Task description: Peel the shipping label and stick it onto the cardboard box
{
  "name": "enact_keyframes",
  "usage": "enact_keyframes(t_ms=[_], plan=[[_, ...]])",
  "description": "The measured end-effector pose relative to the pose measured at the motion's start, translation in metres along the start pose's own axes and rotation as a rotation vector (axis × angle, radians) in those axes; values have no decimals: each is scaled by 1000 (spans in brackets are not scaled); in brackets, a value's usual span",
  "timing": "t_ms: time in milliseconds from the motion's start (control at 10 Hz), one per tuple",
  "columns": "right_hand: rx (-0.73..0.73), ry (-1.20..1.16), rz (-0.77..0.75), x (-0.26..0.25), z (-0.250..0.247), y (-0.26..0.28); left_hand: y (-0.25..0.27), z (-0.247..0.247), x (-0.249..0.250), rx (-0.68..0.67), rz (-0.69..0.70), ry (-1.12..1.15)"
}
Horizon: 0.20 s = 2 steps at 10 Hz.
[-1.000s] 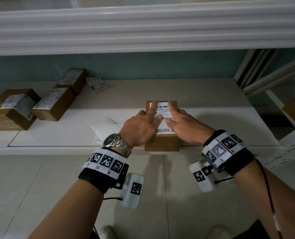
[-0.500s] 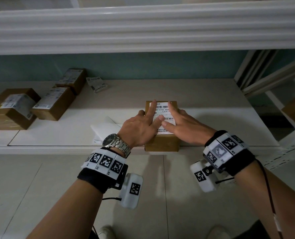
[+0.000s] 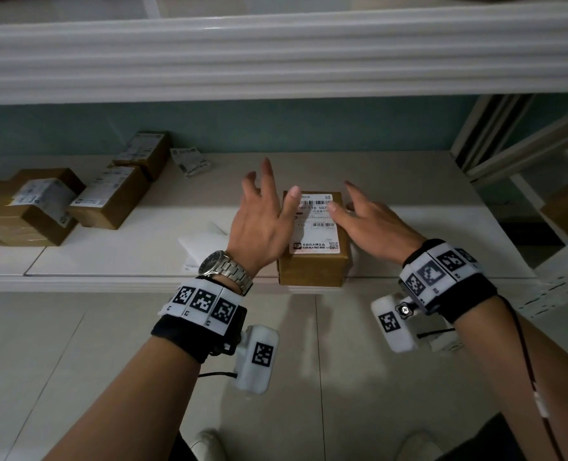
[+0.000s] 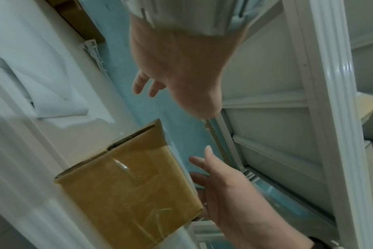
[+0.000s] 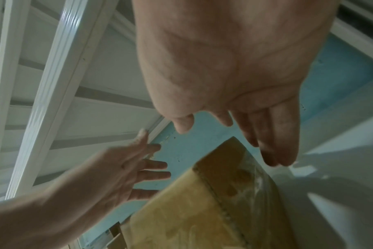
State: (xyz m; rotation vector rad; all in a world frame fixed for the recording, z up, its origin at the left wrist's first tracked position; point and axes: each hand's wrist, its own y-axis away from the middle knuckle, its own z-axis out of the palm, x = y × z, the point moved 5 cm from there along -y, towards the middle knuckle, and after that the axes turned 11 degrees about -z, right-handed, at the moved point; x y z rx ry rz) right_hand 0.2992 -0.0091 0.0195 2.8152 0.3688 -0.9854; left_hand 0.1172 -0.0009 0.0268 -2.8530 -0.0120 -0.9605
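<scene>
A small brown cardboard box [image 3: 312, 266] stands at the front edge of the white shelf [image 3: 109, 261]. The white shipping label [image 3: 317, 227] lies flat on its top, barcodes showing. My left hand [image 3: 264, 201] is raised over the box's left edge with fingers spread and holds nothing. My right hand [image 3: 359, 212] is spread over the box's right edge, also holding nothing; I cannot tell if it touches. In the left wrist view the taped box [image 4: 128, 185] sits below my left hand [image 4: 177, 70]. The right wrist view has my right hand [image 5: 245, 84] above the box [image 5: 202, 210].
Several labelled brown boxes [image 3: 109, 197] stand at the shelf's left. A loose label sheet [image 3: 191, 161] lies near the teal back wall. White backing paper [image 3: 202, 244] lies left of the box. A white moulding [image 3: 276, 61] overhangs the shelf.
Both hands were pressing flat on the label with fingers together. Now they have lifted off it and moved apart, left hand up and leftward, right hand rightward.
</scene>
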Motion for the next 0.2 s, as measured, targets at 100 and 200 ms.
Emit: enact_keyframes(t_ms=[100, 200], plan=[[208, -99, 3, 1, -8, 2, 3, -19, 4, 152, -51, 223], [537, -426, 15, 2, -27, 7, 3, -35, 1, 254, -101, 427]])
